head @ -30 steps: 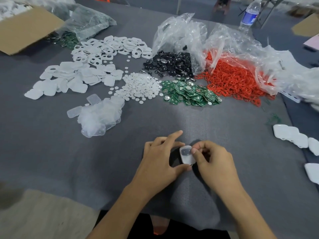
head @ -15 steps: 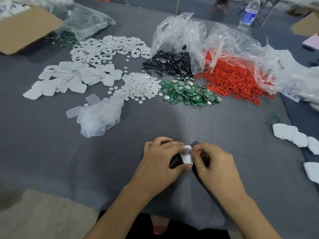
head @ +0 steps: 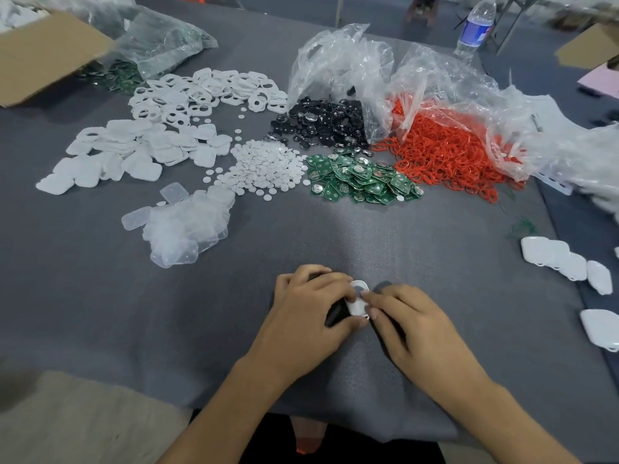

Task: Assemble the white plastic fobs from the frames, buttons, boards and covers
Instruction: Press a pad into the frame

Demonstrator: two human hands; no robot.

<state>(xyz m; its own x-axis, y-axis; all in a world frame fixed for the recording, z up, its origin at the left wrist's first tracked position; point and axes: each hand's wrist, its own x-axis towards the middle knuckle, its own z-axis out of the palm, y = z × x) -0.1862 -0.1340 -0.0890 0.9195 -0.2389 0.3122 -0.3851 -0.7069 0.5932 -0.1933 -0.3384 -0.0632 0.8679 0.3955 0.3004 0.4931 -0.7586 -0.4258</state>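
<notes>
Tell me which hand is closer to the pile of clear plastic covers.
Left. The left hand lies to the right of the clear plastic covers and nearer the person; the right hand is farther right, beyond the white fob that both hands pinch.

Folds the left hand's (head: 308,309) index, outstretched a second ago, down onto the white fob (head: 355,304); closes right hand (head: 412,316) fingertips over its edge, hiding more.

Grey counter (head: 100,296). White fob (head: 356,304) at the left hand (head: 311,313). Beyond that hand: green boards (head: 361,184), red rings (head: 445,152), black discs (head: 321,123), white buttons (head: 268,167), clear covers (head: 187,229).
</notes>
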